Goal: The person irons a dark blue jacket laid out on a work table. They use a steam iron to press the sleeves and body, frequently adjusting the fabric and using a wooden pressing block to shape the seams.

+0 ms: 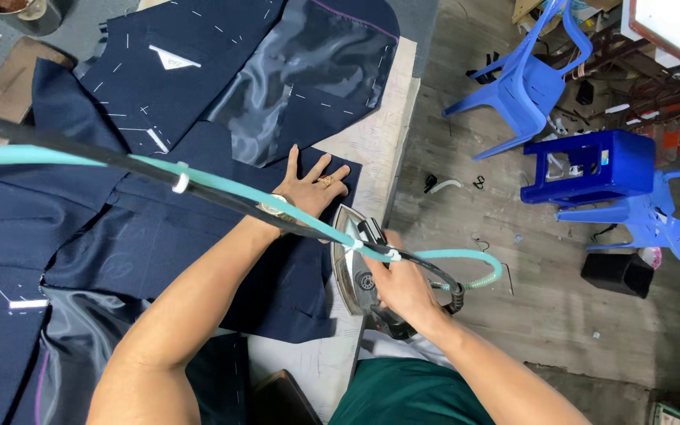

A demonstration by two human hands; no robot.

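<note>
Head view: pressing step. Left hand (308,187) flat, released, pinning navy fabric piece (198,252) on table (371,142); right hand (403,287) clenched on steam iron (353,264) handle. Next move likely needs iron slid left w/ fabric kept taut.

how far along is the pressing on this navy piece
Done: cannot tell which areas are pressed. In hand: the left hand lies flat on the navy fabric panel, and the right hand has its grip on the steam iron at the panel's edge. Left: chalk-marked jacket pieces lie untouched beyond.

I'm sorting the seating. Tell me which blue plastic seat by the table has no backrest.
The dark blue stool, a boxy, backless seat standing between the two lighter blue chairs: one behind it, one at the frame's right edge, both with backs.
</note>
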